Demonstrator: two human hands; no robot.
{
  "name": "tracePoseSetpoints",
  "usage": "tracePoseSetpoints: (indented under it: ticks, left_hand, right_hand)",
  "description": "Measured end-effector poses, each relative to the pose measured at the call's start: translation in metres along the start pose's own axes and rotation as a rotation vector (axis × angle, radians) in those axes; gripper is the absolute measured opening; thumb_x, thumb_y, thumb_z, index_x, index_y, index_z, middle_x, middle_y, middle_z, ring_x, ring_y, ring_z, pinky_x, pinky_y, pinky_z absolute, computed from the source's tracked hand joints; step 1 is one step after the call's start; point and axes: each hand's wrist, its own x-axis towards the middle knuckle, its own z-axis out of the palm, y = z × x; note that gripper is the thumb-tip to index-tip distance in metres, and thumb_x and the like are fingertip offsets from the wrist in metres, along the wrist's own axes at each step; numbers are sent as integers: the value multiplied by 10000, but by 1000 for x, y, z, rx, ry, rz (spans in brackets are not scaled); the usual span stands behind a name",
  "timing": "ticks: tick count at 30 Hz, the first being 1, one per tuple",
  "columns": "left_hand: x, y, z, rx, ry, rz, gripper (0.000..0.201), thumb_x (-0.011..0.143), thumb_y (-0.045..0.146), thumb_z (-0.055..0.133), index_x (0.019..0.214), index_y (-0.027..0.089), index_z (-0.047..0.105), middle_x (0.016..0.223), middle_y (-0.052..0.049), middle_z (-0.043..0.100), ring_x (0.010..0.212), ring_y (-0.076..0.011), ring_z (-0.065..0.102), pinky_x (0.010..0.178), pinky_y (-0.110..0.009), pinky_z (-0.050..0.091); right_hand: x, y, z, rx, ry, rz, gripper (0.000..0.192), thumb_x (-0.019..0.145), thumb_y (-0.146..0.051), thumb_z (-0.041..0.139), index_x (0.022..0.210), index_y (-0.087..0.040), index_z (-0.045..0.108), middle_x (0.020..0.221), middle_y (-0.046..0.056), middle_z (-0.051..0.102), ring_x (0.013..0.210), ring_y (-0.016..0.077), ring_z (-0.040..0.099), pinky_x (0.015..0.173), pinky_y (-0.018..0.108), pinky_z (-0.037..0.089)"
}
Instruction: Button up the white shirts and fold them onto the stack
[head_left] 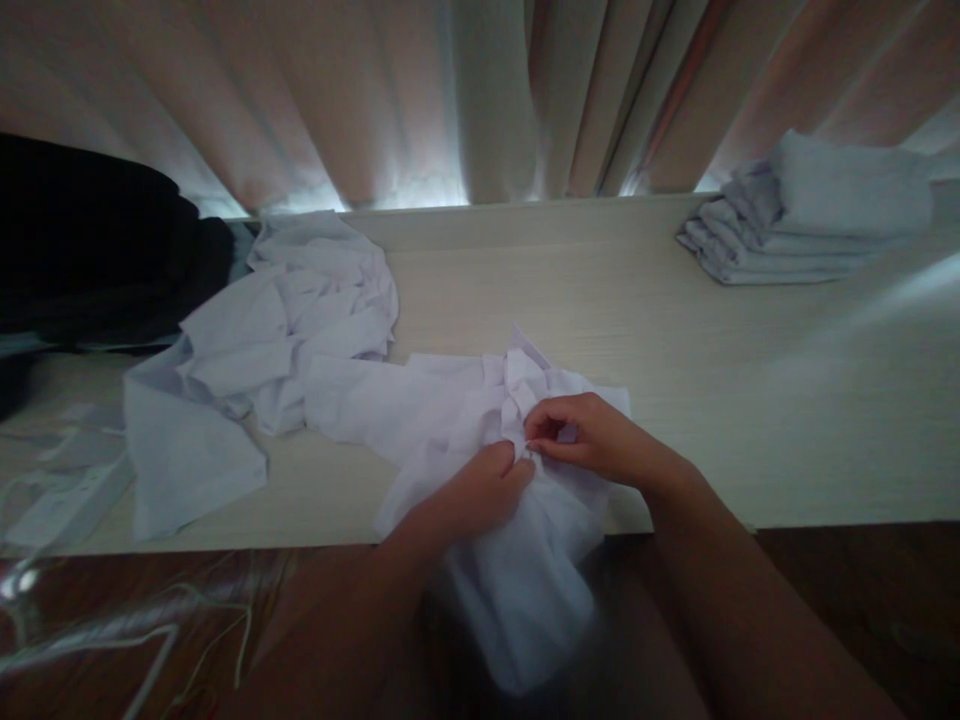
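I'm looking down at the long pale wood-grain table (750, 400), running L to R across the whole view, w/ beige pleated curtains (480, 90) hanging behind it and light glowing at their hem. Far L, a big black bundle of fabric (90, 240) is sitting on the table's end. Next to it, a rumpled heap of white cloth garments (255, 340) is spreading toward the middle. Far R at the back, a neat stack of folded pale grey-white cloths (810, 210) is resting well apart from the hands. Bottom L, thin white wire hangers (112, 640) are lying on the dark floor, blurry.

Centre now: the crumpled white shirt-like garment (450, 410) is lying at the table's near edge, its lower part drooping over the edge toward me. Both hands are working on it. My left hand (480, 490) is curling closed, fingers pinching a bunched fold of the fabric. My right hand (592, 435) is meeting it just beside, thumb & fingertips nipping the same ridge of cloth, hands nearly touching.
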Motion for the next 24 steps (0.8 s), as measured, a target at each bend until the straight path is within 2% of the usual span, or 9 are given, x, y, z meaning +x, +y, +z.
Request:
tracePoseSetpoints:
  ticks: [5,8,13,17,24]
  left_hand:
    - [-2,2,-3,25,-33,70,287,962,369,332,759,211,458,780,-25,544,755,-175,502,754,-319,422]
    - [-3,6,-5,36,-32,66,265,963,329,311,751,217,423,776,-31,530,745,-174,495,743,-320,410]
    - [-5,8,-7,20,-49,59,272,956,366,331,747,220,427,770,-29,530,750,-178,496,748,-320,407]
    - [-5,6,-3,-37,0,66,314,959,426,330,774,212,466,793,-37,552,759,-181,507,751,-324,419]
    - [-1,2,3,-143,21,50,411,973,484,337,866,180,591,807,-62,621,796,-206,564,784,-338,460]
  right_hand:
    - [0,-1,-1,-13,16,-13,35,861,-224,667,863,-195,687,810,4,696,720,144,612,693,256,451]
    - [0,-2,-3,5,28,-3,38,863,-225,665,863,-193,685,823,8,696,736,145,612,705,256,452]
    - [-1,-4,-4,62,33,-4,39,859,-231,665,855,-195,680,827,10,694,746,147,616,716,256,464]
    - [-2,-3,-5,111,50,-8,47,863,-238,654,879,-198,675,845,14,690,752,150,620,717,264,477]
    - [-5,-3,-6,113,-11,29,233,805,-187,681,1037,-214,675,915,24,689,783,166,620,724,284,486]
